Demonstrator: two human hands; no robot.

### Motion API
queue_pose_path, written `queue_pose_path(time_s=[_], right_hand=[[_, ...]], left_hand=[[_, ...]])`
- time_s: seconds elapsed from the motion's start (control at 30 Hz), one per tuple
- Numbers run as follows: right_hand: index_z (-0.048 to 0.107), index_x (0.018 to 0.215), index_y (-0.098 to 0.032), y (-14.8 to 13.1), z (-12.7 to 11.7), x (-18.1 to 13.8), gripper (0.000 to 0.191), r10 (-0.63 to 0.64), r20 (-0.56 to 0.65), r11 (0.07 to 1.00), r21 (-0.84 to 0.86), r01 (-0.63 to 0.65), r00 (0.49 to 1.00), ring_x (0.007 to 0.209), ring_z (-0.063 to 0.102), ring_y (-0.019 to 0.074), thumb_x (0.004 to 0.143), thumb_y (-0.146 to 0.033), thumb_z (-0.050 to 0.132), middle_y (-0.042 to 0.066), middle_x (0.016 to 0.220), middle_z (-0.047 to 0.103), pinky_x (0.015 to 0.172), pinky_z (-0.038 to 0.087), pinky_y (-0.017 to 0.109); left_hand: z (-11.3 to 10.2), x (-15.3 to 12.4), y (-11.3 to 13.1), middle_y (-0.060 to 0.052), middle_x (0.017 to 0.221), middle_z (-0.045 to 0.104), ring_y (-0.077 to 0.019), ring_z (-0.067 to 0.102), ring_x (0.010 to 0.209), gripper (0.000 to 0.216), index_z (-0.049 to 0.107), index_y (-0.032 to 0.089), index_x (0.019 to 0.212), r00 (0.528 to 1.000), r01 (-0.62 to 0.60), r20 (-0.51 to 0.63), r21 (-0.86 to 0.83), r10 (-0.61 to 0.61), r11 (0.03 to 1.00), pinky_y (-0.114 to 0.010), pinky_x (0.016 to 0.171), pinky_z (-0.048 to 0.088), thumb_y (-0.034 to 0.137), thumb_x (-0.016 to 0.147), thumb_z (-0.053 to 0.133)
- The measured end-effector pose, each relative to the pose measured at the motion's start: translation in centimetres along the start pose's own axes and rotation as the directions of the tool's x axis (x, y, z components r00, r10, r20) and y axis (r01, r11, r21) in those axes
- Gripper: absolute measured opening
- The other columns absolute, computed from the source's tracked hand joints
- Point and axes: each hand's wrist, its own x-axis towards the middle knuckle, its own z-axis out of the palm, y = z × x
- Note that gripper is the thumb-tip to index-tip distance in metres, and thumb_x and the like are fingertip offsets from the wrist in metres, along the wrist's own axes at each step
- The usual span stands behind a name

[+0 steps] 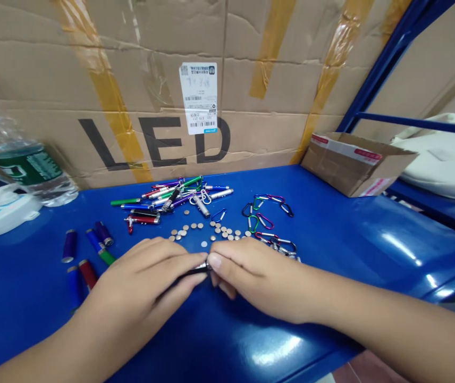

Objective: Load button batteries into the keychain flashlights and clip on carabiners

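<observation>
My left hand (142, 276) is wrapped round a small black flashlight (195, 269), most of it hidden in the fingers. My right hand (253, 271) pinches its silvery end, thumb and fingertips meeting those of the left. Just beyond the hands lie several button cells (227, 231), scattered on the blue table (331, 239). To the right of them is a group of coloured carabiners (265, 221). Coloured metal tubes (69, 246) rest left of my left hand. Farther back is a pile of small flashlights (171, 197), some with carabiners attached.
A large cardboard box (251, 117) marked LED stands along the back. A small open carton (339, 165) is at the back right, beside a blue metal frame (390, 58) and a white bag (446, 154). On the left are a water bottle (32, 170) and a white power strip (4, 210).
</observation>
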Motion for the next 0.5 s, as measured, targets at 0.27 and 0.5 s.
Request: queue_pose_path(time_s=[0.27,0.5], right_hand=[[0.054,0.083,-0.018,0.7,-0.2,-0.1,0.028,-0.235,0.04,0.821,-0.526,0.22,0.971,0.068,0.054,0.0141,0.1,-0.029,0.035,0.003,0.077,0.062,0.06,0.036,0.024],[0.054,0.082,-0.018,0.4,-0.4,0.1,0.036,-0.253,0.02,0.897,-0.369,0.242,0.967,0.065,0.051,0.0114,0.102,-0.035,0.03,0.0,0.073,0.059,0.063,0.038,0.022]], left_hand=[[0.7,-0.3,0.3,0.002,0.081,0.072,-0.01,0.067,0.068,0.016,0.07,0.024,0.093,0.991,0.131,0.054,-0.215,-0.122,0.968,-0.016,0.061,0.051,0.028,0.092,0.055],[1.1,-0.8,0.3,0.001,0.084,0.072,-0.0116,0.067,0.071,0.022,0.071,0.024,0.093,0.989,0.141,-0.026,-0.151,-0.146,0.978,-0.017,0.065,0.052,0.037,0.094,0.053]])
